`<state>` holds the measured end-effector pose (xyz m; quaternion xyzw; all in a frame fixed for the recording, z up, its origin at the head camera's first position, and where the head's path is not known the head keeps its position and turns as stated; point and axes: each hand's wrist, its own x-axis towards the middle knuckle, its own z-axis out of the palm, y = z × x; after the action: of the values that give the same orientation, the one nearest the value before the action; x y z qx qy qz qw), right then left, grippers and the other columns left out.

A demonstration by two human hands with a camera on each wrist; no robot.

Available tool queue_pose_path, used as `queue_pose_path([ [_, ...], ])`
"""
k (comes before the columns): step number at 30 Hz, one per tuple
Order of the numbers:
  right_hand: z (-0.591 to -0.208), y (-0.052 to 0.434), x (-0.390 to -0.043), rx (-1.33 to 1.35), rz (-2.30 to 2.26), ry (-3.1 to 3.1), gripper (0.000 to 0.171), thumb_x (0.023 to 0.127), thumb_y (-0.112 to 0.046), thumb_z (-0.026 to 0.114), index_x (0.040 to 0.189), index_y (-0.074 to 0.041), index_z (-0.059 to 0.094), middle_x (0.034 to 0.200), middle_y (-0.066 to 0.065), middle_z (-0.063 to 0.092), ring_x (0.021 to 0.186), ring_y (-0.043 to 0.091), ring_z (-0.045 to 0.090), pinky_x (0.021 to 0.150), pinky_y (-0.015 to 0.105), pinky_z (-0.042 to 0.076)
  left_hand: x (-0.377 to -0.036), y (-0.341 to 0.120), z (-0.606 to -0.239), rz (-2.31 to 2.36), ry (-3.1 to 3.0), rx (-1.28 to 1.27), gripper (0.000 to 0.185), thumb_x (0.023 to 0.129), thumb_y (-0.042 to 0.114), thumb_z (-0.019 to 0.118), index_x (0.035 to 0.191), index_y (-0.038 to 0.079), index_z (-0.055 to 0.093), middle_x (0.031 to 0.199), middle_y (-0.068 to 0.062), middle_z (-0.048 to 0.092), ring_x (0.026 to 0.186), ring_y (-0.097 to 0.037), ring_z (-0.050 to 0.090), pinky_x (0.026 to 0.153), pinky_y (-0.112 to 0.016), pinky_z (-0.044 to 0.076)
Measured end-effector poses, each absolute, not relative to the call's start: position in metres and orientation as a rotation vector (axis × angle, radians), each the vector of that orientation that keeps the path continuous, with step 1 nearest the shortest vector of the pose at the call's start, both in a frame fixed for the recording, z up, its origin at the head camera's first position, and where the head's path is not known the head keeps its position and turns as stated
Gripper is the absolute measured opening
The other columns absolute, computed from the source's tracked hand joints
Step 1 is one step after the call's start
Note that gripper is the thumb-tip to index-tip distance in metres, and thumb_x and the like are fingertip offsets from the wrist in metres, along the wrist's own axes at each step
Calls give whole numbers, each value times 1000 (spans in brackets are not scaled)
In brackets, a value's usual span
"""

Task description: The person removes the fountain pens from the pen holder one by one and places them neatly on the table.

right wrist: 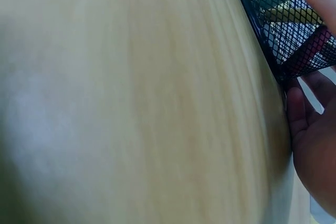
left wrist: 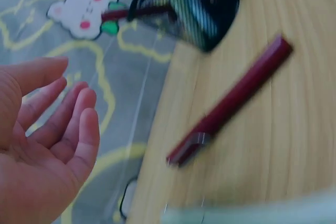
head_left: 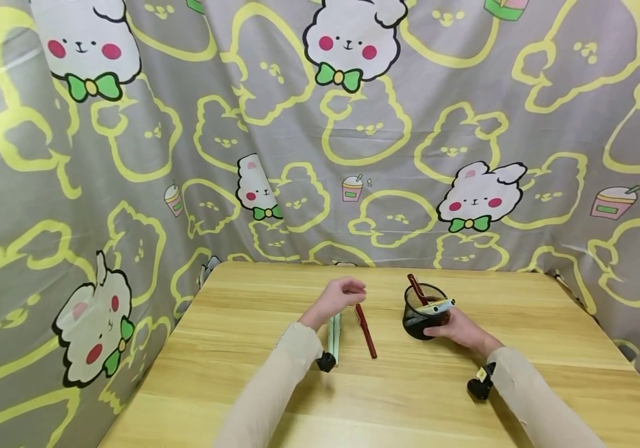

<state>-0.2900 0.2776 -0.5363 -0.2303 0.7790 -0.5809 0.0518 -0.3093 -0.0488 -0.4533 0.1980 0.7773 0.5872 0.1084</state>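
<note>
My right hand (head_left: 461, 330) grips the side of a black mesh pen holder (head_left: 419, 323), fingers and thumb around its wall in the right wrist view. A dark red pen (head_left: 416, 287) and a pale patterned piece of stationery (head_left: 436, 306) stick out of the top. My left hand (head_left: 341, 295) hovers over the table with loosely bent fingers and nothing in them. Just right of it, another dark red pen (head_left: 367, 333) with a clip lies on the wood. Slim pale green items (head_left: 336, 342) lie below my left wrist, partly covered by it.
The wooden table (head_left: 230, 348) reaches back to a grey curtain (head_left: 297, 143) with yellow outlines and white cartoon animals. The curtain also hangs along the left and right sides. A small black camera sits on each wrist.
</note>
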Motion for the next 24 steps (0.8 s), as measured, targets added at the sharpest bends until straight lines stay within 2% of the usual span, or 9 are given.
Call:
queue_pose_path([
  [8,-534,276,-287,-715,-1784,2362,76,74,-2,79,136,11,38,132,30,47,109,1,53,90,14,40,-300,-4,-455,1823,2166,670,25,88,10,68,112,3,65,102,-2,67,92,-12,63,81,-26,51],
  [13,-534,277,-287,-757,-1780,2371,72,75,-1,78,134,13,39,128,25,52,108,3,54,90,15,40,-299,19,-458,1881,2138,703,25,88,9,68,111,1,65,102,-6,67,89,-10,63,79,-25,51],
  [17,-534,280,-286,-751,-1750,2351,63,77,-2,77,129,12,45,121,20,58,104,8,58,87,18,44,-298,33,-461,1868,2136,754,25,87,9,69,111,3,66,107,-11,67,90,-7,62,79,-23,51],
  [21,-534,282,-285,-723,-1702,2370,54,79,-8,77,124,6,51,118,20,59,101,10,59,85,21,46,-295,44,-461,1826,2130,789,26,87,11,69,113,5,67,108,-6,67,92,-7,61,78,-22,50],
  [24,-535,282,-285,-730,-1692,2389,55,79,-9,77,125,5,51,119,19,58,102,9,59,85,21,46,-293,49,-460,1796,2137,807,26,88,10,69,113,5,67,108,-7,67,93,-6,60,77,-22,50],
])
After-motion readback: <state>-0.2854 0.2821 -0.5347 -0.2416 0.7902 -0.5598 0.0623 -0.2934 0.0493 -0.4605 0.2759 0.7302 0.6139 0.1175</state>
